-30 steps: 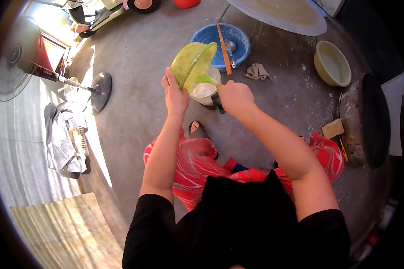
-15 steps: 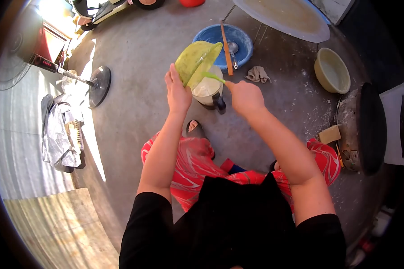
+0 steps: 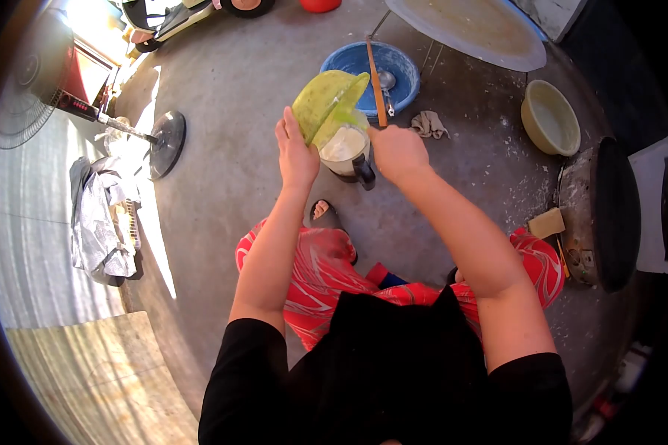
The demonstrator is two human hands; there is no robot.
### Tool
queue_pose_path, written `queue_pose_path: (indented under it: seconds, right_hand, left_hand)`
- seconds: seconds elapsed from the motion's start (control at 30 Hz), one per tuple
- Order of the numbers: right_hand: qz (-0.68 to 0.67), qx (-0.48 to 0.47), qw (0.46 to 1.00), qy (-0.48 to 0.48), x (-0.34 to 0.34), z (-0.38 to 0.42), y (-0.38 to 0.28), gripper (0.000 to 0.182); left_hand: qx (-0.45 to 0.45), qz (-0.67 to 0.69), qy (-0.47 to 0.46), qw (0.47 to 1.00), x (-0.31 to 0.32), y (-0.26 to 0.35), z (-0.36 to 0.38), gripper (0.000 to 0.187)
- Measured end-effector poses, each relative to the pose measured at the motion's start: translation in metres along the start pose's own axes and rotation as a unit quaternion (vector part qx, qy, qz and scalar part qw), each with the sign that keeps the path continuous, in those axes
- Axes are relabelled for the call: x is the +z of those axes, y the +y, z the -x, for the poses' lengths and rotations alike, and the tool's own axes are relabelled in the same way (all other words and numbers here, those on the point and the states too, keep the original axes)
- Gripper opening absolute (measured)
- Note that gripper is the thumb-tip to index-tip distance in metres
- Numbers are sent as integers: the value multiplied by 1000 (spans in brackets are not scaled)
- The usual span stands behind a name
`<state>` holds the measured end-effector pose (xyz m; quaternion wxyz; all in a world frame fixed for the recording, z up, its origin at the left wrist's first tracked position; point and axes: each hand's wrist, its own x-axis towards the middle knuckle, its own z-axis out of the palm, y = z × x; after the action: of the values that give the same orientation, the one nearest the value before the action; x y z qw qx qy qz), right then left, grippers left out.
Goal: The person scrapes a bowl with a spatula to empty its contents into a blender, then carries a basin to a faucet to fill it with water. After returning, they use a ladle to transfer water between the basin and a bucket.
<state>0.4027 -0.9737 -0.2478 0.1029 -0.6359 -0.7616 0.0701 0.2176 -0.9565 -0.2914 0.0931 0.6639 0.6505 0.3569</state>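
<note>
My left hand point(image 3: 298, 157) grips the rim of a yellow-green plastic bowl point(image 3: 318, 102), which is tipped steeply over a clear jug point(image 3: 340, 167) with a black handle. White, batter-like stuff point(image 3: 343, 144) shows in the jug's mouth. Closed around the handle of a light-green utensil, my right hand point(image 3: 401, 154) is just right of the jug. The green utensil point(image 3: 346, 116) is blurred and lies against the bowl's inner side near its lower lip; I cannot make out its head's exact shape.
Behind the jug, a blue basin point(image 3: 335, 59) holds a metal ladle point(image 3: 386, 78), with a wooden stick point(image 3: 377, 81) across its rim. A crumpled cloth point(image 3: 428, 124) lies nearby. A beige basin point(image 3: 551, 117) and round dark-faced drum point(image 3: 597, 211) stand right; a fan base point(image 3: 169, 144) stands left.
My right hand has shifted slightly left, bringing the green utensil closer along the bowl's inside. More of the white stuff shows in the jug. The left hand and bowl are almost unmoved.
</note>
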Motion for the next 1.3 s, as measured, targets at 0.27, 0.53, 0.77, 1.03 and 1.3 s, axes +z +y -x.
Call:
queue_pose_path:
  seconds: [0.27,0.53,0.77,1.03,1.3]
  right_hand:
    - [-3,-29,998,-53,-15,11,-3,16]
    - [21,-27,986,-160,-3,16,6,19]
    - [-189,7,979,-77,13,45,3,26]
    - [-183,26,980,-76,31,52,-4,29]
    - [-143,64,985,-77,43,47,-2,28]
  left_hand:
    - [-11,7,-5,1000,-2,3,0,72]
    - [-4,6,3,1000,-1,-3,0,72]
    - [-15,26,2,1000,1,-8,-4,73]
    - [-35,38,18,999,2,-9,-4,73]
    - [-62,62,6,996,-1,-4,-2,73]
